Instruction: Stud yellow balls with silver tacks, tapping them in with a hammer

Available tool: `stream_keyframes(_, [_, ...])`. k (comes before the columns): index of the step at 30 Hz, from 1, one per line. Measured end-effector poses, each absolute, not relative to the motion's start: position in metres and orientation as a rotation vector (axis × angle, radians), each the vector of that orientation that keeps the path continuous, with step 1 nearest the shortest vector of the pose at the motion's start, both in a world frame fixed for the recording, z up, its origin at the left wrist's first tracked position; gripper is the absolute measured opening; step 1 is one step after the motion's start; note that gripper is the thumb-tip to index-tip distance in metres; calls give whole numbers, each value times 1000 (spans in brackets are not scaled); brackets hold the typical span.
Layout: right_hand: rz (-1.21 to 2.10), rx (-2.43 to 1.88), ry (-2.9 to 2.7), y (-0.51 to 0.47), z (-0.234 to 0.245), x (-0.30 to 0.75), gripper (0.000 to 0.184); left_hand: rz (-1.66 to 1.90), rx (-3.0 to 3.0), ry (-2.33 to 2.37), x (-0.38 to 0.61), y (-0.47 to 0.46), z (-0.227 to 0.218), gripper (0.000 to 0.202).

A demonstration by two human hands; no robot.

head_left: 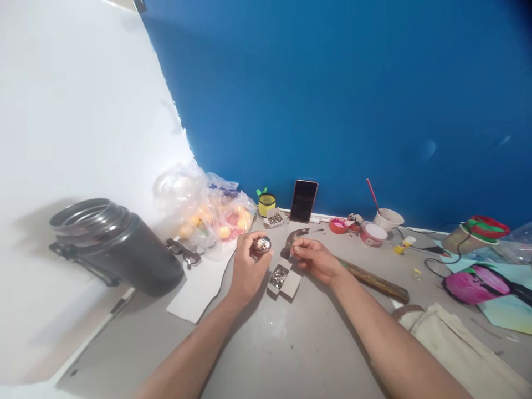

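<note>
My left hand (pixel 248 265) is wrapped round a small egg-shaped ball (pixel 262 244), its surface covered with shiny metal tack heads. To the right of it, my right hand (pixel 315 258) is closed in a pinch; what is between the fingertips is too small to make out. Below and between both hands stands an opened small white box (pixel 279 276) full of silvery tacks, its flap folded out to the right. A claw hammer (pixel 374 280) lies behind my right hand, its wooden handle running off to the right and partly hidden by my wrist.
A big dark flask (pixel 120 249) stands left, near glasses (pixel 185 254), white paper (pixel 197 291) and a plastic bag (pixel 216 213). Along the blue wall are another tack box (pixel 274 218), a phone (pixel 303 200) and a cup (pixel 388 220). Folded cloth (pixel 461 349) lies right.
</note>
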State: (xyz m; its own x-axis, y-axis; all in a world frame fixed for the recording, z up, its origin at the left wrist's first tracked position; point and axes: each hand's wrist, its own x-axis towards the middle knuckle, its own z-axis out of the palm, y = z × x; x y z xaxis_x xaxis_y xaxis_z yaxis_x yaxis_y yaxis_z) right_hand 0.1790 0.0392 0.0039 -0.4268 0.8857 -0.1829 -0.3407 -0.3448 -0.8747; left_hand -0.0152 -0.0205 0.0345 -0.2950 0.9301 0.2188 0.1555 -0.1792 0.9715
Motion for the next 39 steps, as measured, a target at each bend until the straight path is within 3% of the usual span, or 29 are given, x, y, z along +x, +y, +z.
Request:
stream_keyframes(10, [1865,-894,-960,41,3,180,38,1396,636,931,-22,-7,25,42])
stream_keyframes(19, [1864,-867,-933,38,6,178,39,1310,479,812,-24,-4,25,31])
stream_keyframes(25, [1903,-826,-963,30,12,167,40,1220,703,876,-18,-9,25,43])
stream_keyframes(32, [1892,-854,-1074,25,13,162,38,1122,1321,1331,-14,-15,26,52])
stream_keyframes(39, [1831,-880,-1243,26,7,163,32,927,1551,1389,-9,-23,37,25])
